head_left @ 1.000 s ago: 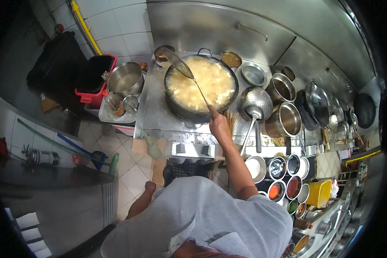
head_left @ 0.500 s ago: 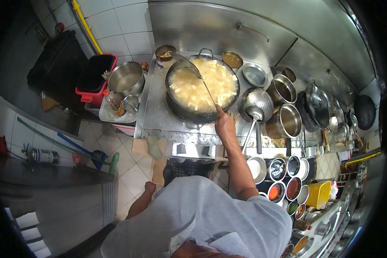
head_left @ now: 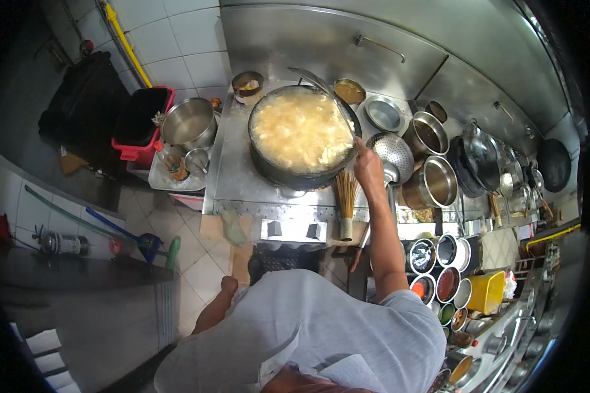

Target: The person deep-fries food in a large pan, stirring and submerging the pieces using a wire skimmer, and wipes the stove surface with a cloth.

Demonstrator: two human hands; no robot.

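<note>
My right hand (head_left: 368, 164) is closed round the thin handle of a long-handled skimmer (head_left: 313, 80). Its broad, dark head rests over the far right rim of a big black wok-like pot (head_left: 269, 169), the handle crossing the right side. Pale pieces of food (head_left: 301, 128) bubble in yellowish oil inside that pot. Down beside my body, clear of the stove, hangs my left hand (head_left: 229, 283), curled into a fist with nothing visible in it. Near my right wrist lie a bamboo brush (head_left: 346, 203) and a perforated metal ladle (head_left: 392, 152).
Steel pots (head_left: 437, 181) stand right of the stove, beside a round metal pan (head_left: 384, 114). Several sauce containers (head_left: 448, 284) crowd the lower right. On the left are a steel pot (head_left: 189, 124), a bottle (head_left: 170, 162) and a red bin (head_left: 132, 152).
My right hand has moved up and right with the skimmer. The skimmer's head has swung from above the food to the pot's far right rim. The bamboo brush has come into fuller view.
</note>
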